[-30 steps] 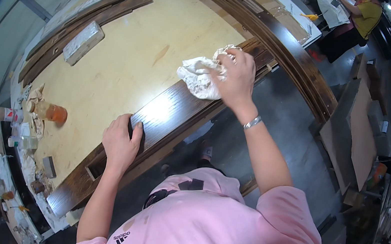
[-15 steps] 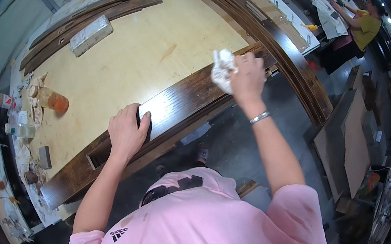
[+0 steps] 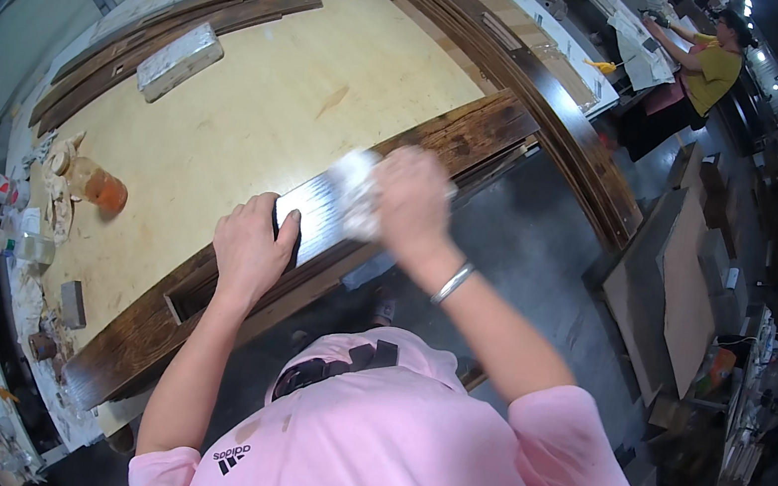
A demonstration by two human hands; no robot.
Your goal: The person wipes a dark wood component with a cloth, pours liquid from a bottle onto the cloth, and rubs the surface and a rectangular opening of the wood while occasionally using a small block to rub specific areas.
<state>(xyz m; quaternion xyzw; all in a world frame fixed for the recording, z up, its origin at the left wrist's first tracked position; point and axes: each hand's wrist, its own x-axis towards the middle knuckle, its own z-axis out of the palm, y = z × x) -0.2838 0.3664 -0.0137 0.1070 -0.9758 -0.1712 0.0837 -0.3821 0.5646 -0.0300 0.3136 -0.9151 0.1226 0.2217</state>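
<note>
A long dark-brown wooden board (image 3: 470, 137) lies slantwise along the near edge of the worktable, with a slot cut near its lower left end. My left hand (image 3: 253, 245) grips it left of the middle, the thumb on top and the fingers closed toward the far edge. A crumpled white cloth (image 3: 356, 195) is bunched in my right hand (image 3: 412, 204), closed and blurred by motion, pressed on the board just right of my left hand. Some of the cloth is hidden under the fingers. A shiny patch of light shows on the board between the hands.
Dark boards are stacked along the right side (image 3: 568, 119) and far left (image 3: 162, 43) of the pale tabletop (image 3: 303, 79). A wrapped block (image 3: 179, 63), a jar of orange liquid (image 3: 98, 186) and a small grey block (image 3: 73, 303) stand there. A co-worker (image 3: 700, 78) works at the back right.
My right hand has slid the white cloth along the board, leftward and toward me, from near the far end to close by my left hand. The left hand keeps its grip.
</note>
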